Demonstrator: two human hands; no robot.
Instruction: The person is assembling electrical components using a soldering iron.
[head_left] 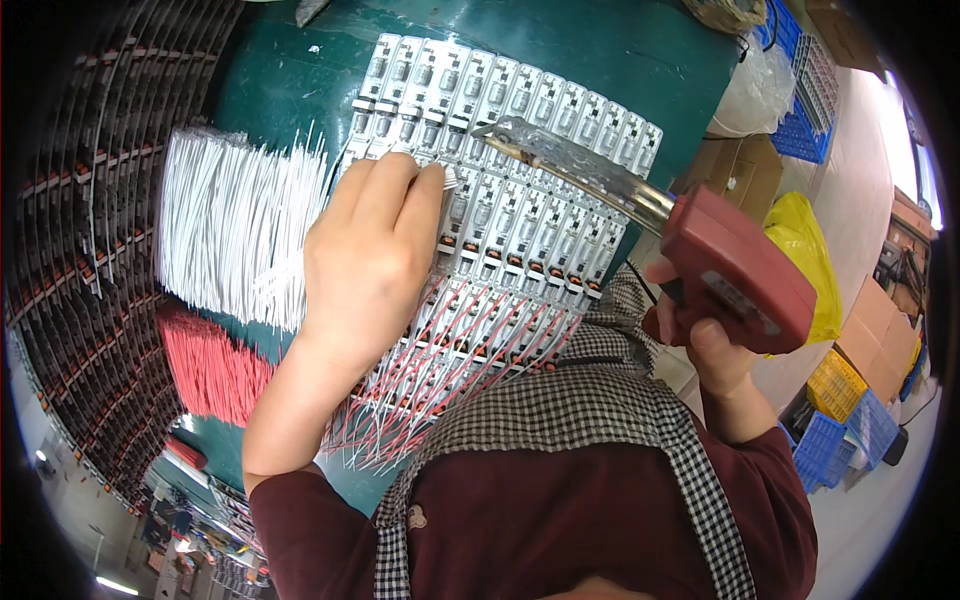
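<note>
My right hand (705,335) grips a red soldering gun (740,270) by its handle. The gun's long metal barrel points left, and its tip is above the rows of small white parts with metal fittings (520,215). My left hand (375,240) rests over the left part of these rows with fingers bent and close together. A small white piece shows beside its fingertips; the fingers hide what they hold. Red and white wires (450,335) trail from the nearer rows toward my checked apron.
A thick bundle of white wires (235,225) and a bundle of red wires (210,365) lie left on the green table (270,75). Racks of dark strips (110,190) stand far left. To the right are a yellow bag (805,260), cardboard and blue crates (825,450).
</note>
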